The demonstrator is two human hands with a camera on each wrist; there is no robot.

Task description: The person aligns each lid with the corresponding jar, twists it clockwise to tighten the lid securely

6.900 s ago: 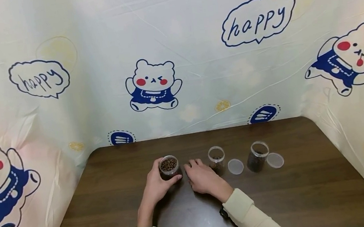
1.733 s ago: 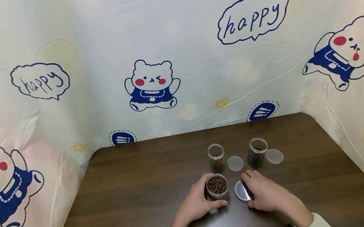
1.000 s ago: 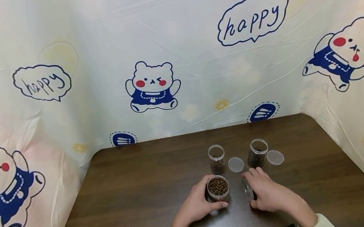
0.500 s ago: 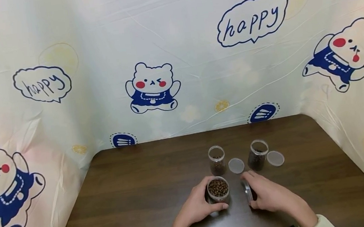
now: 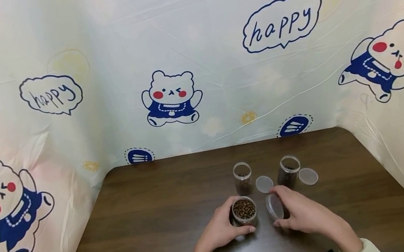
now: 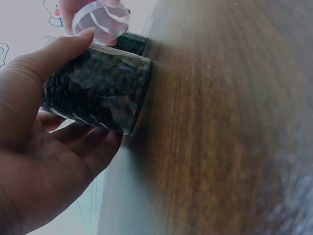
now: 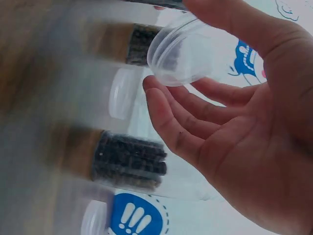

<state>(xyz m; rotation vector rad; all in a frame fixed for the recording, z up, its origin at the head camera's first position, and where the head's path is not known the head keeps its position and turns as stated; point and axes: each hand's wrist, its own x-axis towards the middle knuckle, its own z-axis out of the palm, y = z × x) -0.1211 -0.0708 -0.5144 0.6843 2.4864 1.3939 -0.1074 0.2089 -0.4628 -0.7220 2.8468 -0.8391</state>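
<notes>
My left hand [image 5: 222, 225] grips a clear jar [image 5: 244, 210] filled to near the rim with brown coffee beans. In the left wrist view the thumb lies along the upper edge of the jar [image 6: 98, 88], fingers round the other side. My right hand [image 5: 301, 210] pinches a clear round lid [image 5: 275, 207] by its rim, thumb on one side and fingertips on the other. That lid [image 7: 176, 51] is tipped up on its side, right of the bean jar and apart from it.
Two open jars stand behind: a part-filled jar [image 5: 243, 179] and a jar with dark contents [image 5: 288, 172], stick-like in the right wrist view. Flat lids lie beside them, one lid [image 5: 264, 184] between the jars and another lid [image 5: 308, 176] at right, all on the brown table [image 5: 151, 206].
Since the earliest frame the left hand has brought the bean jar rightward and nearer. The right hand has tipped the lid up from the table and turned its face more into view.
</notes>
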